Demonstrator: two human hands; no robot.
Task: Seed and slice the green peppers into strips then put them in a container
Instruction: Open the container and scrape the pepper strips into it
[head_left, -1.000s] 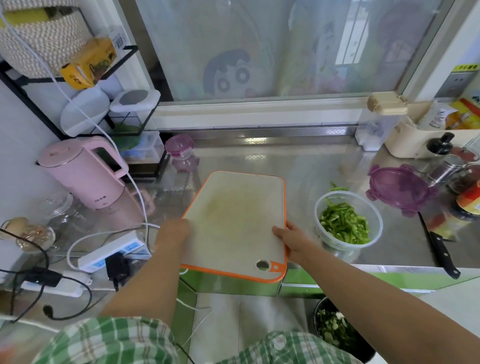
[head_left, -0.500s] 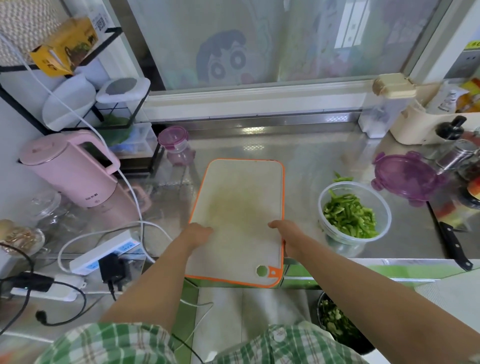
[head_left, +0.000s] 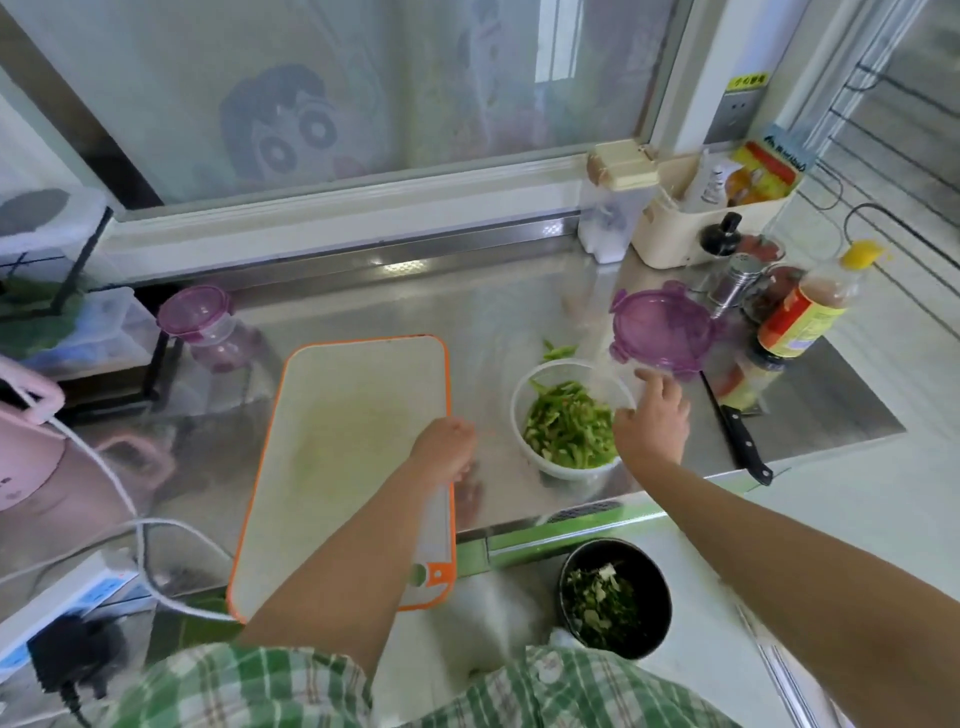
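Steel tabletop (head_left: 363, 306) under a window, carrying an orange-rimmed board (head_left: 358, 431). Right of the board, a clear tub (head_left: 540, 462) filled with green pepper strips (head_left: 569, 431); a few strips lying loose just behind the tub. Left hand (head_left: 444, 449) curled at the board's right edge, grip closed on nothing visible. Right hand (head_left: 652, 421) above the tub's right rim, fingers spread, reaching toward the purple lid (head_left: 660, 327). Black knife (head_left: 737, 434) right of the tub.
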